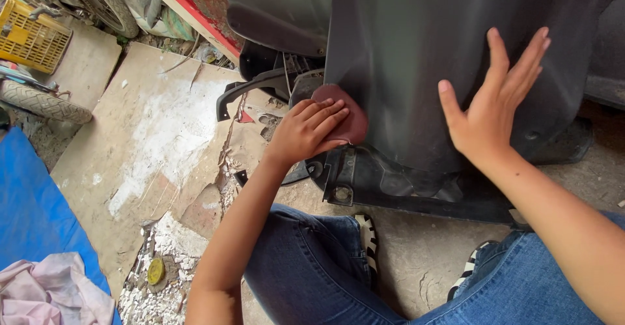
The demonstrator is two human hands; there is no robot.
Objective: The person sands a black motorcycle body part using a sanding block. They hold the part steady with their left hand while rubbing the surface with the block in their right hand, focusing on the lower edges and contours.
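Head view: a yellow crate (29, 35) is being seen far off beyond the fingers at the upper left, its contents too hidden to tell. A reddish-brown sanding pad (348, 116) is being pressed against the edge of the dark plastic body panel (416, 58) by the left hand (309, 133), its fingers (325, 113) laid nearly straight over the pad. The panel is being steadied by the right hand (488, 113), fingers (521, 61) spread wide and flat, nothing grasped. Cracked boards (150, 142), rubble, a blue tarpaulin (32, 208) and a tyre (42, 103) are being shown below and left of the fingers.
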